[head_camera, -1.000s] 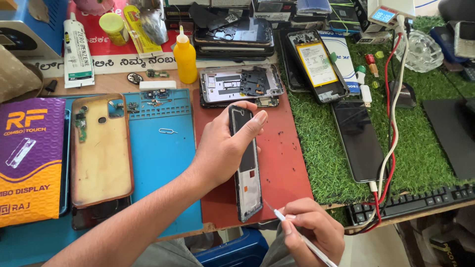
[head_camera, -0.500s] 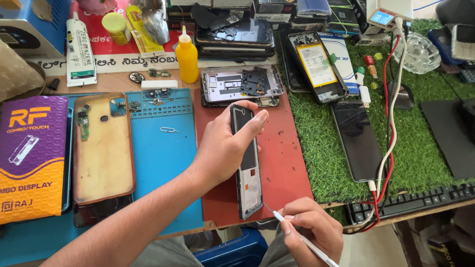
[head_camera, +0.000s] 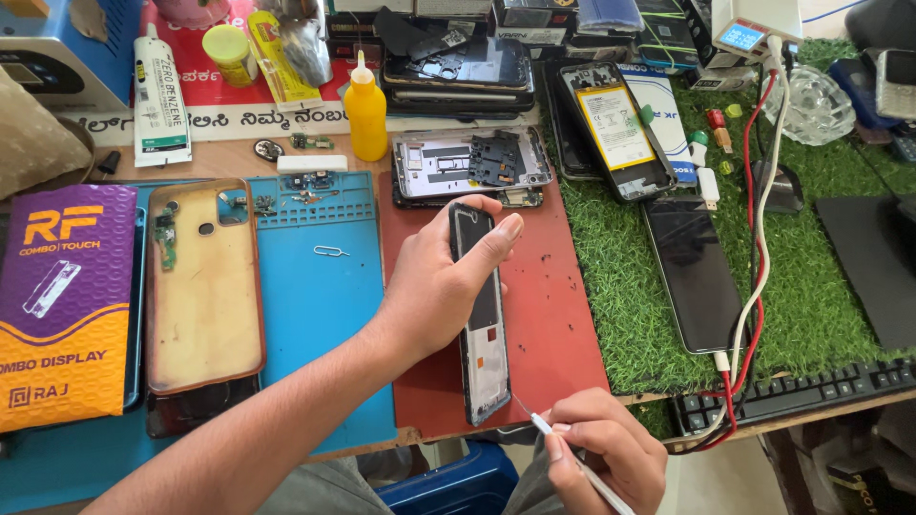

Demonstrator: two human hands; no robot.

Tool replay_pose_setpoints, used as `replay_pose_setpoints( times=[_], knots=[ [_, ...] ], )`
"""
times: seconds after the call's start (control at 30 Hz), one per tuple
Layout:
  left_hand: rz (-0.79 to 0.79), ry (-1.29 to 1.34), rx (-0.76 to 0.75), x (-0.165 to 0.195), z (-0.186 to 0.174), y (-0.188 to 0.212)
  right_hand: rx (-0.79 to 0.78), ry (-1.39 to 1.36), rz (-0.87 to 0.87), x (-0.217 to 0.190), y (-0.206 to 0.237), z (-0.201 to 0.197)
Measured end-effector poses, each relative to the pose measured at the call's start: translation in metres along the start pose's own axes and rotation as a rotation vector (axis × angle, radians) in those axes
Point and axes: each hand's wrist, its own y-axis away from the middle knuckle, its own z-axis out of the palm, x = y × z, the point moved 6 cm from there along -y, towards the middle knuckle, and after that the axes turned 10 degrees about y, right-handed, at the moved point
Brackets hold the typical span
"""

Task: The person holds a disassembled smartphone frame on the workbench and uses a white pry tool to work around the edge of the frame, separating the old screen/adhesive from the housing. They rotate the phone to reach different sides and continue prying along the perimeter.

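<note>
My left hand [head_camera: 434, 286] grips a bare phone frame [head_camera: 482, 329] tilted on edge over the red mat [head_camera: 553, 315], thumb and fingers at its upper end. Near the table's front edge, my right hand [head_camera: 606, 453] holds a thin white tool [head_camera: 572, 458] like a pen. The tool's fine tip touches the frame's lower right corner.
A blue mat [head_camera: 324, 296] with small parts lies left of the red one, beside a tan phone back cover [head_camera: 203, 286] and a purple-orange box [head_camera: 65, 305]. A yellow bottle [head_camera: 366, 110], opened phones, a dark screen [head_camera: 692, 272] on green turf, cables and a keyboard [head_camera: 797, 391] surround them.
The view has shifted slightly. Both hands stay nearly still, the left on the frame and the right keeping the tool tip at its lower corner.
</note>
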Motion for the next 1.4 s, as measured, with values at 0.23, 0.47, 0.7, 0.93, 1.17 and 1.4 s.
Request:
replay_pose_setpoints(
  times=[0.23, 0.47, 0.7, 0.93, 1.17, 1.4],
  knots=[
    [-0.034, 0.017, 0.006, -0.001, 0.001, 0.001, 0.084, 0.030, 0.130, 0.002, 0.003, 0.000],
    [0.086, 0.090, -0.015, 0.007, 0.000, 0.008, 0.029, 0.327, 0.100, -0.016, -0.016, 0.006],
    [0.149, 0.357, -0.107, 0.011, 0.001, 0.016, 0.060, 0.390, 0.104, -0.032, -0.028, 0.020],
    [0.209, 0.307, -0.118, 0.014, 0.002, 0.018, 0.067, 0.392, 0.132, -0.028, -0.030, 0.026],
    [0.161, 0.269, -0.077, 0.015, 0.000, 0.013, 0.040, 0.319, 0.121, -0.013, -0.021, 0.022],
    [0.144, 0.143, -0.029, 0.015, -0.002, 0.009, 0.036, 0.325, 0.180, 0.004, -0.022, 0.010]
  ],
)
